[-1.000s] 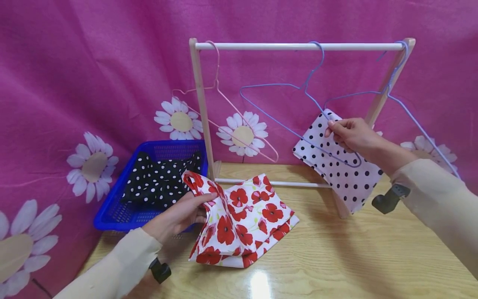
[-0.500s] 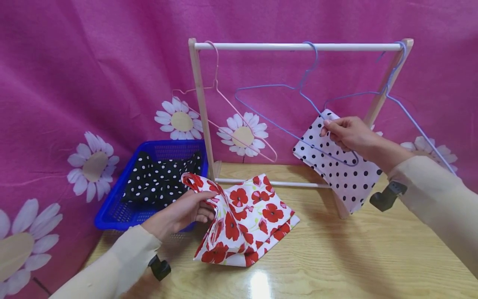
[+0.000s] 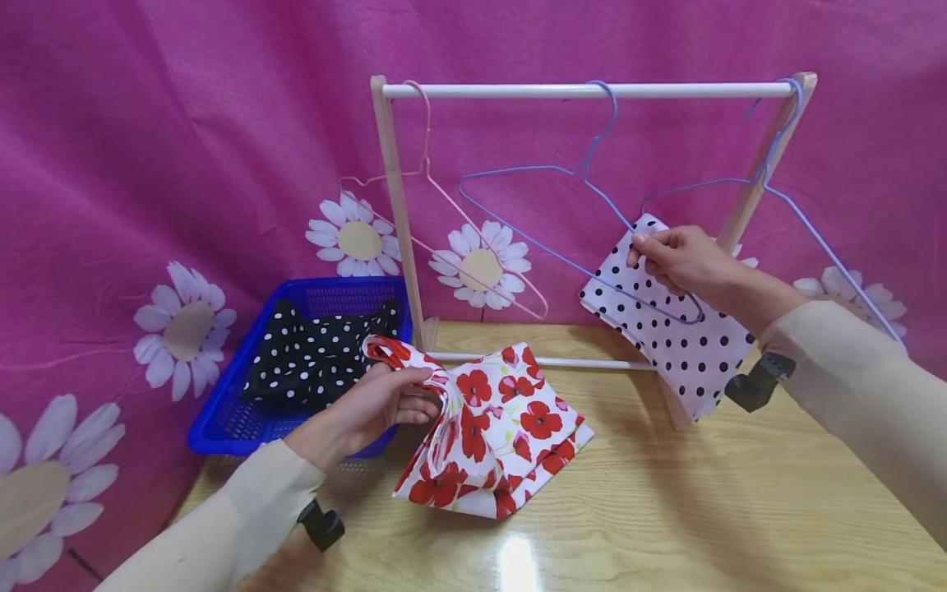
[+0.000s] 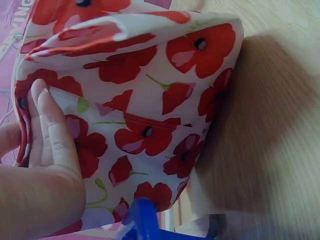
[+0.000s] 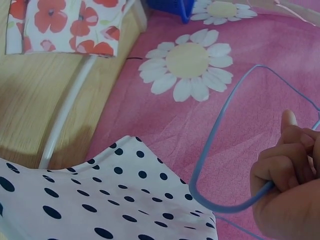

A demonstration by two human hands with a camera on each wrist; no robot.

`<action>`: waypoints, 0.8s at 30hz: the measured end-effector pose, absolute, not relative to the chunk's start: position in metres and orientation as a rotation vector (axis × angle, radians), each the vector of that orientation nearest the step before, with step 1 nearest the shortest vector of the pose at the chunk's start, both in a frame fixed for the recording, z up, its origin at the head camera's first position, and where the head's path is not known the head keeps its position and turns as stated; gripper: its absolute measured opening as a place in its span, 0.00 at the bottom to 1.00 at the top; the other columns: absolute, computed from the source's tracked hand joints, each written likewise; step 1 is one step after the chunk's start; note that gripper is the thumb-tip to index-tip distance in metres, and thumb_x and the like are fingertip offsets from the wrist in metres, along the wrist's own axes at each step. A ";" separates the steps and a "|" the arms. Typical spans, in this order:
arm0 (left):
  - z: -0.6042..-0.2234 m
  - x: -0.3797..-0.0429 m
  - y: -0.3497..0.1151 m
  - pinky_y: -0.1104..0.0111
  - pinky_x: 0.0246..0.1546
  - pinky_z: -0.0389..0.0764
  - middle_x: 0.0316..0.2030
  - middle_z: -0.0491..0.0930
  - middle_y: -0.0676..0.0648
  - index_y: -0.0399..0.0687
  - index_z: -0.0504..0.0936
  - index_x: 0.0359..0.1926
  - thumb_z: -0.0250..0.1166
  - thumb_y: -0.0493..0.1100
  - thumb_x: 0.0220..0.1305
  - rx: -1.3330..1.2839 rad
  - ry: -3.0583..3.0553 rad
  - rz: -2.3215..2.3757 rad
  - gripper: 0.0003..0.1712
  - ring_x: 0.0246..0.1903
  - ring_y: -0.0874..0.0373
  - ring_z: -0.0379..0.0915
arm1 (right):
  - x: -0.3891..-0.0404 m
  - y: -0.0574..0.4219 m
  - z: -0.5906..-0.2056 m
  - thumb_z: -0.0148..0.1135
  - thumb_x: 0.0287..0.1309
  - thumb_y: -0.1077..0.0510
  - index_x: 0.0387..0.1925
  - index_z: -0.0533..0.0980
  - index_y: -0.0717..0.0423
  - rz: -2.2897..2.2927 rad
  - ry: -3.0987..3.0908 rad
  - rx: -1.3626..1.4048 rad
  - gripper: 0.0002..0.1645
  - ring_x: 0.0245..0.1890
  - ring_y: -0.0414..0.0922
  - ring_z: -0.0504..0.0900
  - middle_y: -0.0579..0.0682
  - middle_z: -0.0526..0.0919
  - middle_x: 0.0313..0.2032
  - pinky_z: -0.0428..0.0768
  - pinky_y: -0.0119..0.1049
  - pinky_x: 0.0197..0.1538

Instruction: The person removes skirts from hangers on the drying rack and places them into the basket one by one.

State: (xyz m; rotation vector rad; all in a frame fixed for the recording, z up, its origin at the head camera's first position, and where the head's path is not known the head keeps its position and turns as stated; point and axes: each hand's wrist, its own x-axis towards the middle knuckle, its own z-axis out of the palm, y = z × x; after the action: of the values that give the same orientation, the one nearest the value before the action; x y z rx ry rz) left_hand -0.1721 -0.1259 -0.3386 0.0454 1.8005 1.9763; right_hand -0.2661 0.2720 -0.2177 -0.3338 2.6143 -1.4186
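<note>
We see the right hand (image 5: 290, 185) gripping a blue hanger (image 5: 225, 208), whose rounded corner loops out before a pink backdrop (image 5: 150, 120) with a white daisy (image 5: 187, 60). A dotted cloth (image 5: 115, 200) hides part of the table (image 5: 30, 100) and overlaps its edge along the backdrop. Farther up that edge we find a red-flowered cloth (image 5: 65, 27), and between the two cloths we see a white rod (image 5: 69, 110). A blue basket (image 5: 172, 7) shows only partly.
</note>
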 end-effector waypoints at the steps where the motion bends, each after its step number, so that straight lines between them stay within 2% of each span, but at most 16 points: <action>1: -0.337 -0.173 -0.125 0.74 0.35 0.85 0.29 0.88 0.53 0.39 0.75 0.51 0.53 0.44 0.76 0.047 1.799 1.990 0.13 0.29 0.64 0.84 | -0.266 0.272 -0.218 0.43 0.79 0.46 0.24 0.78 0.38 -1.423 2.611 -0.331 0.26 0.15 0.34 0.57 0.39 0.62 0.16 0.58 0.31 0.19; 5: -0.332 -0.174 -0.122 0.74 0.37 0.85 0.31 0.88 0.55 0.39 0.75 0.53 0.52 0.44 0.77 0.073 1.781 2.042 0.14 0.31 0.64 0.85 | -0.268 0.272 -0.218 0.43 0.79 0.47 0.25 0.78 0.39 -1.426 2.610 -0.331 0.25 0.16 0.34 0.57 0.39 0.62 0.16 0.58 0.31 0.19; 9: -0.325 -0.176 -0.119 0.74 0.38 0.85 0.37 0.88 0.55 0.39 0.70 0.62 0.51 0.46 0.79 0.155 1.740 2.077 0.19 0.33 0.65 0.86 | -0.269 0.272 -0.219 0.44 0.79 0.47 0.25 0.79 0.40 -1.431 2.612 -0.324 0.25 0.15 0.35 0.57 0.40 0.62 0.17 0.57 0.31 0.19; 12: -0.320 -0.176 -0.116 0.76 0.37 0.85 0.39 0.88 0.55 0.38 0.68 0.64 0.49 0.46 0.80 0.215 1.694 2.110 0.21 0.33 0.66 0.86 | -0.269 0.270 -0.219 0.44 0.79 0.47 0.25 0.78 0.39 -1.439 2.606 -0.317 0.25 0.14 0.34 0.57 0.40 0.63 0.17 0.57 0.31 0.18; 24: -0.300 -0.178 -0.108 0.75 0.36 0.86 0.37 0.89 0.55 0.35 0.66 0.65 0.49 0.44 0.80 0.298 1.677 2.163 0.22 0.32 0.67 0.87 | -0.269 0.270 -0.220 0.43 0.79 0.46 0.26 0.78 0.40 -1.458 2.588 -0.305 0.25 0.14 0.33 0.56 0.39 0.63 0.16 0.56 0.30 0.18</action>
State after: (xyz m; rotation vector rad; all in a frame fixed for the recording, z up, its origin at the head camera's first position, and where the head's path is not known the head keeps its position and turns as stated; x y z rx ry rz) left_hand -0.1782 -0.1076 -0.3000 0.2979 1.6767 2.1627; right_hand -0.2692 0.2697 -0.2204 -0.3052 2.5883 -1.4578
